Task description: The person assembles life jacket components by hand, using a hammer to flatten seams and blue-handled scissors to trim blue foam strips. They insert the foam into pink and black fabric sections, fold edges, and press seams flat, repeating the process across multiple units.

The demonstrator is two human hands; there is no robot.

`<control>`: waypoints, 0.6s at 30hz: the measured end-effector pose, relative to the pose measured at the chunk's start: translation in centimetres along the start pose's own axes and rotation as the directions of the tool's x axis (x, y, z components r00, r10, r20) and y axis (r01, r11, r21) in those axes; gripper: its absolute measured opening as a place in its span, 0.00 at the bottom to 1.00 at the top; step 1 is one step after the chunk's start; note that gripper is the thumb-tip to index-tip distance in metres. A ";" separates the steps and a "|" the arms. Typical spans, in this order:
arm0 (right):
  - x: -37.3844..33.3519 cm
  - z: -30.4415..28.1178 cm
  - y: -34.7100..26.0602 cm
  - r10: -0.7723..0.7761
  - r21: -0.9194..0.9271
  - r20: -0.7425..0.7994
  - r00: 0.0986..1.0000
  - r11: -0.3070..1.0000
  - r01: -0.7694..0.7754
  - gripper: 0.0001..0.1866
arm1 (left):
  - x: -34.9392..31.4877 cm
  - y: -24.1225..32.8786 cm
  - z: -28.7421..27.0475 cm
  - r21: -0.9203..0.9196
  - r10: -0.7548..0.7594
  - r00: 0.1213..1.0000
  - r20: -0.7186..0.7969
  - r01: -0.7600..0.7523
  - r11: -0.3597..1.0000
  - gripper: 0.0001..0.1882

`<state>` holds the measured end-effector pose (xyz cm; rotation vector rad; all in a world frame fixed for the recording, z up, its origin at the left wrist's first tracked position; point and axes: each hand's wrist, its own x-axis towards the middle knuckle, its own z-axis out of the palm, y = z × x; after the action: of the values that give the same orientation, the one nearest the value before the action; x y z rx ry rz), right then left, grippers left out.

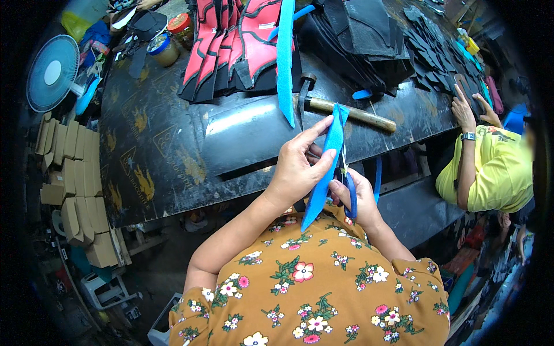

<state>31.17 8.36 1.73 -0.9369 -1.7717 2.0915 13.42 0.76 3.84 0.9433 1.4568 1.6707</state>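
My left hand pinches a tapered blue foam strip between thumb and fingers, just past the table's near edge. The strip slants from a pointed lower end up to its top beside a hammer. My right hand is closed on blue-handled scissors, whose blades point up along the strip's right edge. Part of the blades is behind the strip, so I cannot tell whether they touch it. The hammer lies on the table, its wooden handle pointing right. A longer blue strip hangs over the pink pieces and the table.
Black-edged pink pieces stand at the back beside stacked black sheets. A dark slab lies on the table. Lidded jars, a fan and cardboard boxes are leftward. A person in yellow works at right.
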 end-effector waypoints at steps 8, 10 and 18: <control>-0.1 0.2 0.1 0.066 0.137 -0.043 0.997 0.989 -0.060 0.14 | 0.8 0.2 -2.5 -0.029 -0.136 0.987 0.089 0.139 0.990 0.30; 0.3 0.2 0.1 0.058 0.128 -0.044 0.997 0.990 -0.051 0.13 | 0.8 0.1 -2.8 -0.020 -0.121 0.987 0.103 0.124 0.992 0.30; 0.4 -1.7 -0.1 0.015 0.139 -0.108 0.994 0.990 0.000 0.13 | 0.8 -0.1 -3.9 -0.284 -0.101 0.971 0.218 0.162 0.945 0.31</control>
<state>31.85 9.97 1.56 -0.9996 -1.5503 2.0943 9.63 -0.36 3.45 0.7990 1.0706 1.5913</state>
